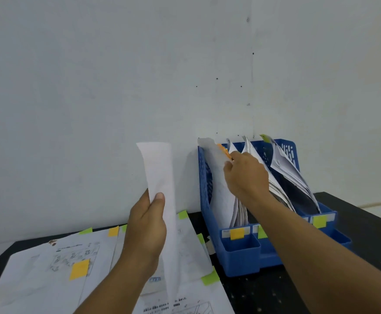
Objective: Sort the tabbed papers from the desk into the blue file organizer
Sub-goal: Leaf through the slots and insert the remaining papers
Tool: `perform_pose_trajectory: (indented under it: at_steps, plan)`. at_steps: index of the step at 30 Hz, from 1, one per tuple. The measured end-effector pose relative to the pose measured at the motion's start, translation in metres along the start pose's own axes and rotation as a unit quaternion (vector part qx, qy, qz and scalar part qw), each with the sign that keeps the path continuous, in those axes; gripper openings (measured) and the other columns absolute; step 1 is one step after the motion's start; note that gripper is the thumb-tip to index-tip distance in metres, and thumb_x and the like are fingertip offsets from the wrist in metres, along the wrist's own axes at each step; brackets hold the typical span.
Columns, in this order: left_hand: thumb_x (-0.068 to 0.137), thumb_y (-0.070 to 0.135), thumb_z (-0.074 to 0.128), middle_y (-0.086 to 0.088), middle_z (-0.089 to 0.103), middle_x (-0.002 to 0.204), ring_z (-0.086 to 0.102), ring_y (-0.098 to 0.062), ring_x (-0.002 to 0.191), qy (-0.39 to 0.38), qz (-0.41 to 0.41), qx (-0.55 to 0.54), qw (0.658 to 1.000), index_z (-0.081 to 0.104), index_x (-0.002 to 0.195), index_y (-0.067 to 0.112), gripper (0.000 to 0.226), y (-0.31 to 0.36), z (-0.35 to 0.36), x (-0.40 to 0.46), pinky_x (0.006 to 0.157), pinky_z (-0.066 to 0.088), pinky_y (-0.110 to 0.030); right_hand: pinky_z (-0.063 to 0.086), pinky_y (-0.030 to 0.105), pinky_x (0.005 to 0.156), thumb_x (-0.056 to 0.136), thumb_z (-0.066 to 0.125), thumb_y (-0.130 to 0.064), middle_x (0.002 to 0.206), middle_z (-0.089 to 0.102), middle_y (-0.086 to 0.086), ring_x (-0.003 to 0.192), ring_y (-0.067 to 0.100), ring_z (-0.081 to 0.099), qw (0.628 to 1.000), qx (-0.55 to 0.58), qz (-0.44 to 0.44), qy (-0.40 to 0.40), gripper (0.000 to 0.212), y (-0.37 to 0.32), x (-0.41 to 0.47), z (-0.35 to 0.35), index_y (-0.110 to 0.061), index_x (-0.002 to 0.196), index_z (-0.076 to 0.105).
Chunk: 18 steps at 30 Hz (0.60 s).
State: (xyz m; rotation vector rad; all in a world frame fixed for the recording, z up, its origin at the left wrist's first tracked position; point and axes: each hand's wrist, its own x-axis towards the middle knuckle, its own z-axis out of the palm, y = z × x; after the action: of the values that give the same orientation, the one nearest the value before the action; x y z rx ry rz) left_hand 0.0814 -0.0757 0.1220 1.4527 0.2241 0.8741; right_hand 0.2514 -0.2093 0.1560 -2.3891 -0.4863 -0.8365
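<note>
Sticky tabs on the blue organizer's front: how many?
3: left yellow tab, green tab against the forearm, right yellow tab. The forearm may hide more.

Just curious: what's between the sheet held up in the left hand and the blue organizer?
Head view: only bare white wall between the held sheet and the blue organizer.

No text, brand or number can be read here. The sheets on my desk [76, 252] carry printed lines and diagrams, all too blurred to make out. A small blue printed mark [155, 279] on one sheet is illegible. The label strips [236, 232] on the front of the blue file organizer [241, 257] bear colored tabs with no readable writing.
</note>
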Motion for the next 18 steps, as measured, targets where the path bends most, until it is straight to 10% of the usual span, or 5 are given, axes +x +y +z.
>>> perform_pose_trajectory:
  at_steps: [7, 18]
  plan:
    - [0.102, 0.026, 0.047, 0.013, 0.067, 0.119, 0.061, -0.015, 0.114, -0.04, -0.011, -0.054, 0.998, 0.061, 0.126, 0.029, 0.029, 0.034, 0.035, 0.028, 0.104, 0.044, -0.046, 0.037, 0.03, 0.062, 0.101, 0.046, -0.027, 0.084, 0.054, 0.001, 0.071, 0.019, 0.051, 0.999, 0.029, 0.042, -0.015, 0.018, 0.013, 0.01, -0.007, -0.016, 0.087, 0.051]
    - [0.103, 0.023, 0.043, 0.011, 0.068, 0.115, 0.064, -0.015, 0.108, -0.085, 0.007, 0.001, 0.996, 0.063, 0.113, 0.031, 0.023, 0.043, 0.081, 0.069, 0.1, 0.048, -0.043, 0.04, 0.029, 0.061, 0.1, 0.048, -0.034, 0.084, 0.061, 0.0, 0.071, 0.018, 0.056, 0.995, 0.083, 0.045, -0.025, 0.025, 0.02, 0.017, 0.0, -0.019, 0.083, 0.058]
